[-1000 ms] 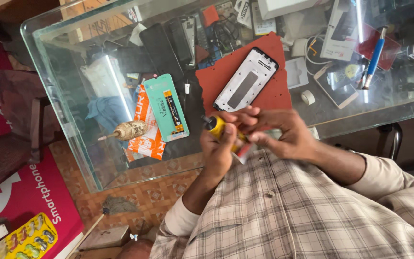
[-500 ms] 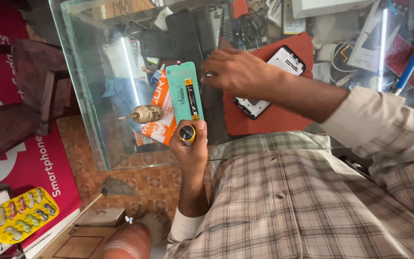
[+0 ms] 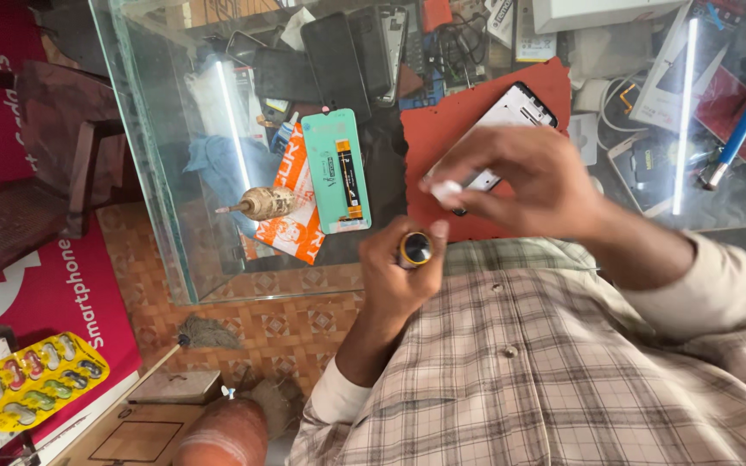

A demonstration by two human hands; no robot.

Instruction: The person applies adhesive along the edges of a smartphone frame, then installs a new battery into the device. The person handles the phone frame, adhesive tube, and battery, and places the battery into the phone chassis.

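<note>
My left hand (image 3: pixel 395 276) is closed around a small yellow and black bottle (image 3: pixel 414 249), its round cap facing up, at the near edge of the glass table (image 3: pixel 174 216). My right hand (image 3: pixel 515 181) hovers over a red mat (image 3: pixel 438 129) and pinches a small white wad (image 3: pixel 446 190) between thumb and fingers. A phone with a white frame (image 3: pixel 521 105) lies on the mat, partly hidden under that hand. A green flat phone part (image 3: pixel 338 168) lies left of the mat on an orange packet (image 3: pixel 291 229).
Dark phones (image 3: pixel 338 60), cables and boxes crowd the table's far side. A blue-handled tool (image 3: pixel 736 138) lies at the right. A shell-like object (image 3: pixel 262 204) sits by the orange packet. A wooden chair (image 3: pixel 71 173) and a yellow tray (image 3: pixel 32 393) are on the left.
My right hand has moved from above the green part to over the phone on the red mat, now pinching a white wad. My left hand with the bottle shifted right.
</note>
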